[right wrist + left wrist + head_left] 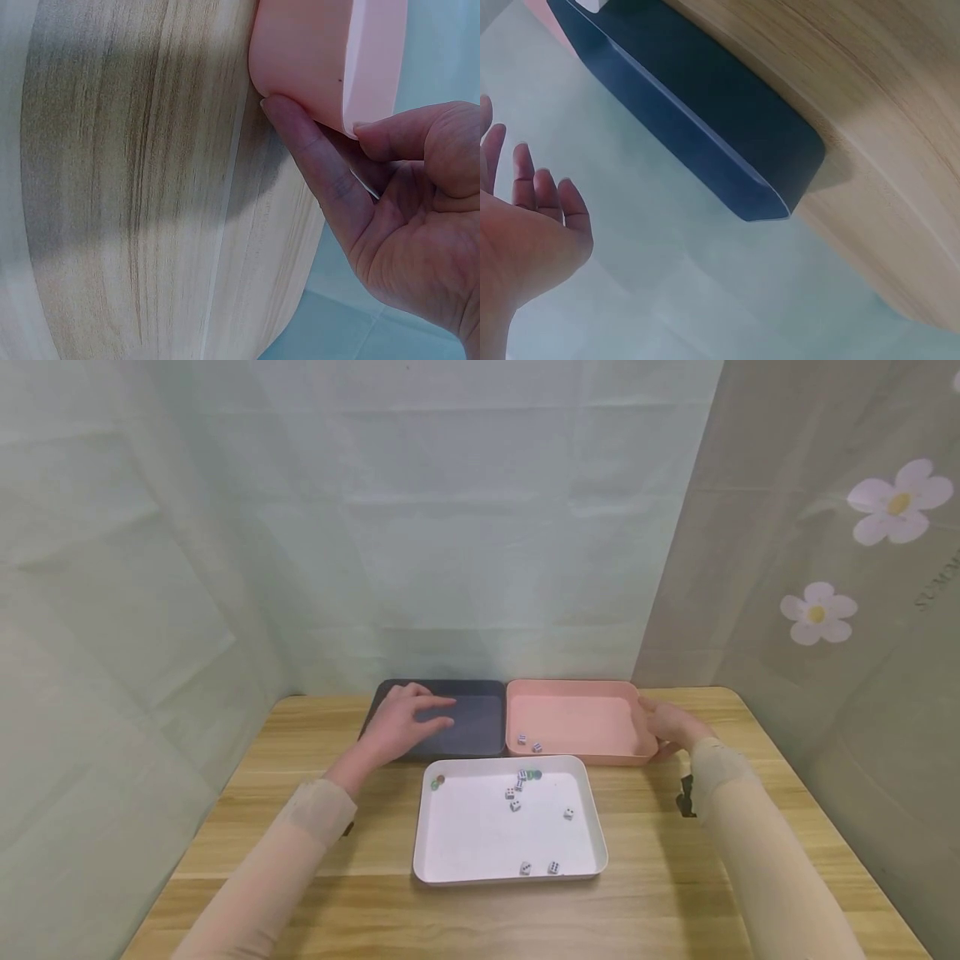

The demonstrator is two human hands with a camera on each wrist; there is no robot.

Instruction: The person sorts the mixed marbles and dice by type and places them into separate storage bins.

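My left hand (400,724) hovers over the left part of a dark blue-black tray (480,753), fingers loosely extended and nothing between them. In the left wrist view that hand (532,232) appears beside the dark tray (705,97). At the right end of a pink tray (577,714), my right hand (671,724) holds the corner. The right wrist view shows its thumb (401,135) at the rim and a finger (315,161) against the lower outside wall. Two dice (536,747) lie in the pink tray's front left corner.
In front stands a white tray (465,843) with several dice (515,806) scattered in it. Small round coloured pieces (437,782) lie in its back left corner, and more (533,774) near its back edge. Curtains (450,527) hang behind the wooden table (300,877).
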